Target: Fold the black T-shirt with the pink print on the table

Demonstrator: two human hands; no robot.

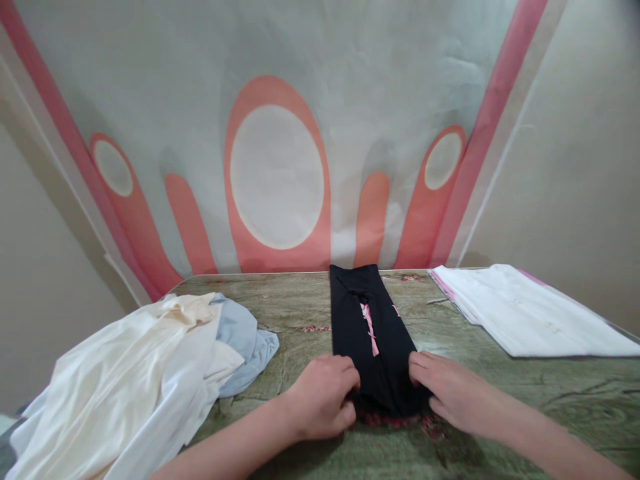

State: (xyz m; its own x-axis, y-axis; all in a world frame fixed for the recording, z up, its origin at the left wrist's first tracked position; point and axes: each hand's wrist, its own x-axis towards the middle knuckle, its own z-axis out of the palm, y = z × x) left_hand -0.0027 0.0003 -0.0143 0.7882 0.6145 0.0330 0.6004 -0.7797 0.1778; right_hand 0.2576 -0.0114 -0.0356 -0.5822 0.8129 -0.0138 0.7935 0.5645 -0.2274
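A black garment [350, 333] lies folded into a long narrow strip across the middle of the table, a pink print showing in the gap between its folds. Its far end reaches the table's back edge. At the near left corner, my left hand [327, 393] has its fingers curled round the cloth. On the near right side my right hand [445, 390] pinches the other edge. The near end between both hands looks slightly lifted and bunched. Fingertips of both hands are partly hidden by the fabric.
On the left is a loose heap of cream and white clothes [125, 380] with a light blue garment [245, 353] beside it. Flat folded white clothes [540, 313] lie at the right. The wood-patterned table [295, 300] meets a wall [410, 80] with pink shapes.
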